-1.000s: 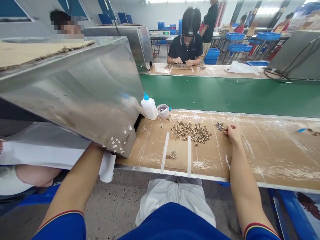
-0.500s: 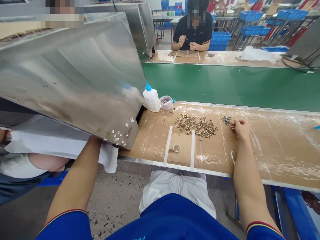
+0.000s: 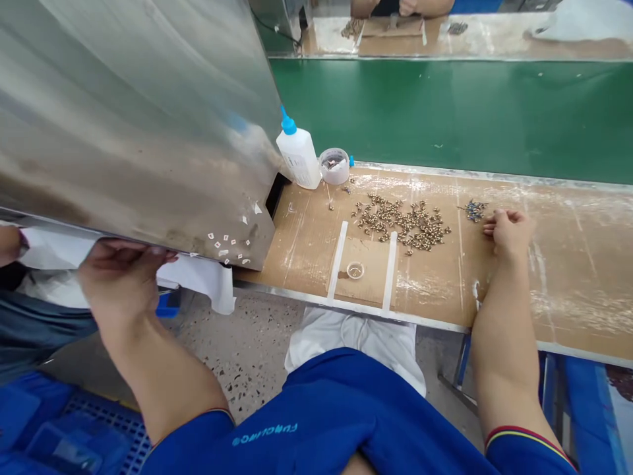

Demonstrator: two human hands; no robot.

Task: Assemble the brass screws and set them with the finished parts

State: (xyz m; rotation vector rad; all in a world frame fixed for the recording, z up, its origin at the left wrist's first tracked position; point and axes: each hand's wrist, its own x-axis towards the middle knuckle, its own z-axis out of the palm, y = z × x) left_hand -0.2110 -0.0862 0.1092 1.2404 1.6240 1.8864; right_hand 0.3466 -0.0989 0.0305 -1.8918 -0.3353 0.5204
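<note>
1. The right hand (image 3: pixel 508 232) lies at centre right on the cardboard-covered bench (image 3: pixel 583 290), relaxed and loosely curled, with nothing visible in its grasp. Its fingers (image 3: pixel 495 223) are just beside a small cluster of blue-tipped pins (image 3: pixel 475 210).
2. The left hand (image 3: pixel 123 274), at lower left, is raised with its fingers extended toward the lower edge of a stainless steel housing (image 3: pixel 133 119). It appears open, though from this angle it is hard to tell whether it grips that edge.
3. A scatter of small brass parts (image 3: pixel 401 223) lies mid-frame on the bench, left of the pins.
4. Near the housing's corner, a white glue bottle (image 3: pixel 299 158) stands upright beside a clear plastic tub (image 3: pixel 335 165).
5. Two white strips (image 3: pixel 337 260) (image 3: pixel 390 272) lie below the brass parts, with a small ring (image 3: pixel 355 270) between them.
6. A green conveyor belt (image 3: pixel 445 112) runs across the upper frame.
7. A blue plastic crate (image 3: pixel 89 429) sits at lower left.
</note>
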